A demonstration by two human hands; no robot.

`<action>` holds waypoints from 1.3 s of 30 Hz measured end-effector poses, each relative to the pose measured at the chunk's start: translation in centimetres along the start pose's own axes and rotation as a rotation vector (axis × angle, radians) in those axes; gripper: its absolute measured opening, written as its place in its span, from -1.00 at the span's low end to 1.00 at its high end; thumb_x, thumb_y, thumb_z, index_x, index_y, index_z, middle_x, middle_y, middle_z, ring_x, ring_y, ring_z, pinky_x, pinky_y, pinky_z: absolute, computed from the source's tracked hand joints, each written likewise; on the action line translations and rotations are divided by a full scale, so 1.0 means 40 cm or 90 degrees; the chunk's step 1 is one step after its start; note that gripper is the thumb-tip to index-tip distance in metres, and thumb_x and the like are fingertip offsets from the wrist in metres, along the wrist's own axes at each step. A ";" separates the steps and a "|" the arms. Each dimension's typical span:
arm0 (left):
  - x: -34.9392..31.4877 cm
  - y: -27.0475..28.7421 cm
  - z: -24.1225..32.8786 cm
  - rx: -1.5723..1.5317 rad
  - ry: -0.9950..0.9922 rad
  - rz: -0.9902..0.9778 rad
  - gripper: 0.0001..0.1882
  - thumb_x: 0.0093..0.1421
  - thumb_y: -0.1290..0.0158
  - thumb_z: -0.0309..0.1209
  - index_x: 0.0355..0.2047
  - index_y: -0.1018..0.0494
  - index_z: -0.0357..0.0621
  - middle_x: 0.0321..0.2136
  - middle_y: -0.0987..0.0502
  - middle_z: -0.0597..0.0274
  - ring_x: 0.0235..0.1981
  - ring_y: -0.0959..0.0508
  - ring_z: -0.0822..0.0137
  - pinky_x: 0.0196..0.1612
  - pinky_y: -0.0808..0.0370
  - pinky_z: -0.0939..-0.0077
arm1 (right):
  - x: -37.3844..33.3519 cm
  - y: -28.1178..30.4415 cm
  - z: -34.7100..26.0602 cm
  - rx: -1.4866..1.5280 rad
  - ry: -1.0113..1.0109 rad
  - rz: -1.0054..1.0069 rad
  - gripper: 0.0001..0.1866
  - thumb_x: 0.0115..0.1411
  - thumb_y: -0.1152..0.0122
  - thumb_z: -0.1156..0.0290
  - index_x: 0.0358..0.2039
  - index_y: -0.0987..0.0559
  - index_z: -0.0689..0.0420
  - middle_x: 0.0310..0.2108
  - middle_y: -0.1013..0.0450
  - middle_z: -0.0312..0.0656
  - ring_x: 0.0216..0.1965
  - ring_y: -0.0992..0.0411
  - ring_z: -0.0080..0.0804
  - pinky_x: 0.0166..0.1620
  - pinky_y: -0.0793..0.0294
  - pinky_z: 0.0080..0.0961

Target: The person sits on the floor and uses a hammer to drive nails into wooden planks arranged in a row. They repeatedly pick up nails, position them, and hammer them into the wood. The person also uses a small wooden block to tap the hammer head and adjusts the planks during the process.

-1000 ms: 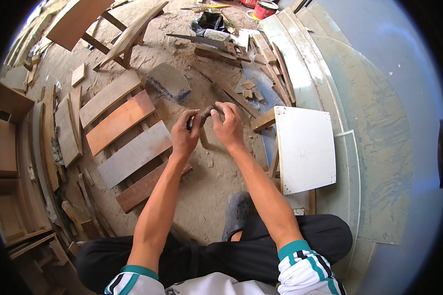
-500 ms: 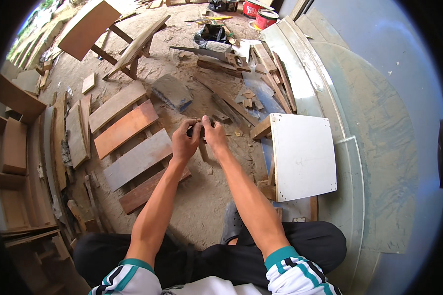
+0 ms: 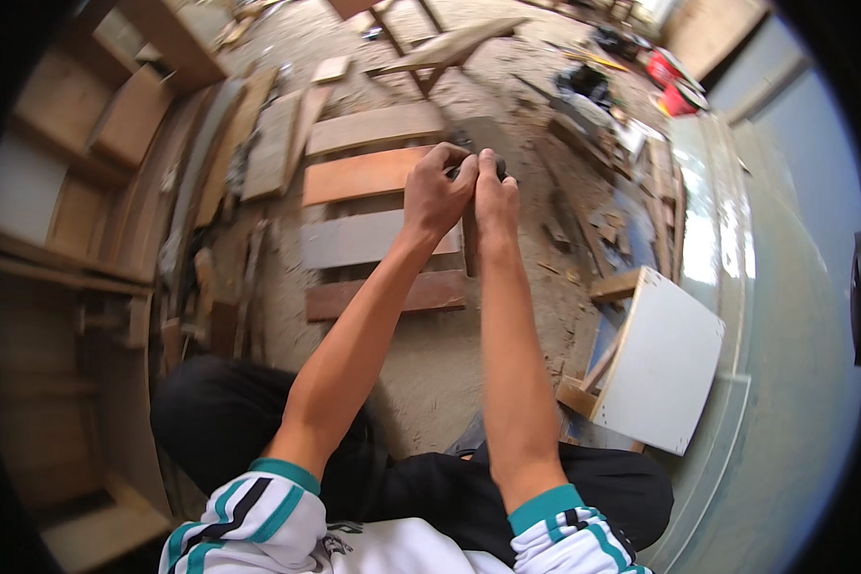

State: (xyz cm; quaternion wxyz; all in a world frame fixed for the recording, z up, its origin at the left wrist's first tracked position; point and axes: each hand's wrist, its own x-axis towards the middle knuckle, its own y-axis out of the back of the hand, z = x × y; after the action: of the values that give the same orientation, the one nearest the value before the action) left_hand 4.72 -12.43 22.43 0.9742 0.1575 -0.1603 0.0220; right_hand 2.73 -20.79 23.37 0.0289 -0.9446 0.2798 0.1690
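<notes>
My left hand (image 3: pixel 437 194) and my right hand (image 3: pixel 496 203) meet in front of me at the far end of my stretched arms, fingers and thumbs closed together. Between them is a dark tool with a wooden handle (image 3: pixel 470 247) hanging below; my fingers cover most of its dark part, so its exact kind is unclear. Just left of the hands lie spaced planks: a pale one (image 3: pixel 378 129), an orange one (image 3: pixel 359 179), a grey one (image 3: pixel 354 239) and a reddish-brown one (image 3: pixel 392 295).
To the right stands a small wooden piece with a white top (image 3: pixel 665 359), beside leaning glass sheets (image 3: pixel 737 459). Wooden shelving (image 3: pixel 77 182) fills the left side. A handsaw (image 3: pixel 545 94), wood scraps (image 3: pixel 610 228) and a red bucket (image 3: pixel 681 99) sit farther away.
My view has swung, so the planks and white-topped piece appear farther right. Both hands remain together on the tool, now in front of the planks' right ends.
</notes>
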 end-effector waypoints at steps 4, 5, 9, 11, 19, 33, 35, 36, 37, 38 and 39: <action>-0.001 0.158 -0.010 0.139 0.072 -0.037 -0.67 0.20 -0.17 -0.26 -0.25 -0.60 -0.35 -0.33 -0.67 -0.02 -0.28 -0.67 0.26 -0.16 -0.54 0.43 | -0.025 -0.195 0.098 0.352 -0.146 -0.089 -0.24 0.29 -0.02 0.01 0.08 -0.31 0.61 0.08 -0.39 0.29 0.03 -0.47 -0.01 0.09 -0.44 -0.29; -0.008 0.210 -0.033 0.179 0.066 -0.046 -0.66 0.18 -0.18 -0.23 -0.26 -0.61 -0.33 -0.36 -0.67 0.00 -0.31 -0.66 0.25 -0.19 -0.54 0.42 | -0.053 -0.238 0.119 0.381 -0.175 -0.118 -0.27 0.30 0.01 0.04 0.10 -0.30 0.60 0.05 -0.41 0.26 0.01 -0.48 -0.03 0.06 -0.47 -0.27; -0.109 0.450 -0.106 0.229 0.184 -0.003 -0.65 0.08 -0.19 -0.18 -0.31 -0.64 -0.25 -0.40 -0.66 0.00 -0.38 -0.68 0.20 -0.23 -0.57 0.38 | -0.307 -0.399 0.165 0.289 -0.268 -0.110 -0.26 0.32 0.07 0.03 0.13 -0.27 0.60 0.09 -0.37 0.32 0.03 -0.48 0.04 0.05 -0.49 -0.22; -0.161 0.536 -0.106 0.237 0.242 0.037 -0.65 0.07 -0.21 -0.19 -0.31 -0.64 -0.25 -0.42 -0.66 0.02 -0.40 -0.67 0.26 -0.24 -0.57 0.40 | -0.416 -0.440 0.168 0.256 -0.307 -0.109 -0.28 0.34 0.11 0.03 0.15 -0.26 0.55 0.09 -0.36 0.35 0.06 -0.45 0.12 0.09 -0.46 -0.16; -0.364 0.810 -0.040 0.182 0.268 0.453 -0.80 0.14 -0.20 -0.40 -0.34 -0.62 -0.31 -0.43 -0.66 0.18 -0.43 -0.59 0.47 -0.36 -0.53 0.52 | -0.701 -0.529 0.184 -0.025 -0.141 -0.444 -0.36 0.33 0.11 -0.02 0.06 -0.43 0.39 -0.01 -0.42 0.32 0.08 -0.40 0.20 0.19 -0.27 -0.03; -0.363 0.608 -0.255 0.265 0.473 0.382 -0.69 0.10 -0.11 -0.28 -0.27 -0.59 -0.29 -0.38 -0.65 -0.03 -0.33 -0.63 0.14 -0.22 -0.55 0.30 | -0.455 -0.462 0.442 -0.136 -0.070 -0.545 -0.35 0.37 0.15 -0.04 -0.15 -0.61 0.38 -0.23 -0.58 0.18 -0.15 -0.55 -0.03 -0.08 -0.44 -0.16; -0.348 0.592 -0.258 0.250 0.500 0.344 -0.69 0.10 -0.08 -0.24 -0.29 -0.58 -0.24 -0.35 -0.64 -0.12 -0.27 -0.66 -0.02 -0.18 -0.57 0.19 | -0.443 -0.447 0.440 -0.044 -0.144 -0.545 -0.37 0.38 0.12 -0.01 -0.13 -0.61 0.40 -0.23 -0.59 0.03 -0.20 -0.53 -0.22 -0.12 -0.45 -0.28; -0.349 0.591 -0.257 0.223 0.523 0.336 -0.69 0.11 -0.07 -0.25 -0.28 -0.56 -0.25 -0.35 -0.64 -0.12 -0.27 -0.66 -0.01 -0.18 -0.56 0.19 | -0.443 -0.445 0.431 0.012 -0.210 -0.553 -0.39 0.38 0.10 0.01 -0.11 -0.61 0.40 -0.22 -0.58 -0.06 -0.21 -0.51 -0.31 -0.14 -0.46 -0.34; -0.341 0.580 -0.255 0.183 0.539 0.316 -0.69 0.12 -0.06 -0.25 -0.27 -0.55 -0.25 -0.35 -0.64 -0.12 -0.27 -0.65 -0.01 -0.18 -0.56 0.19 | -0.421 -0.438 0.422 0.039 -0.250 -0.555 -0.41 0.38 0.08 0.02 -0.10 -0.60 0.38 -0.17 -0.55 -0.16 -0.19 -0.46 -0.46 -0.15 -0.45 -0.44; -0.340 0.579 -0.256 0.151 0.539 0.305 -0.69 0.12 -0.05 -0.25 -0.26 -0.54 -0.25 -0.36 -0.63 -0.11 -0.28 -0.65 0.00 -0.18 -0.55 0.20 | -0.399 -0.428 0.415 0.042 -0.249 -0.605 -0.45 0.36 0.05 0.00 -0.07 -0.59 0.29 -0.16 -0.54 -0.16 -0.16 -0.46 -0.45 -0.10 -0.43 -0.48; -0.337 0.579 -0.256 0.119 0.538 0.293 -0.69 0.13 -0.03 -0.25 -0.25 -0.54 -0.25 -0.37 -0.63 -0.10 -0.29 -0.65 0.01 -0.18 -0.55 0.21 | -0.385 -0.415 0.411 0.014 -0.257 -0.608 -0.48 0.35 0.03 0.00 -0.09 -0.59 0.23 -0.20 -0.54 -0.20 -0.18 -0.46 -0.45 -0.10 -0.41 -0.45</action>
State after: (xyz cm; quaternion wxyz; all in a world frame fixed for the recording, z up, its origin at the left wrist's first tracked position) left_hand -7.10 12.88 15.86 0.9054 0.1822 0.2212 0.3132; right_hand -5.44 3.61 12.41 0.1663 -0.9153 -0.1919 0.3126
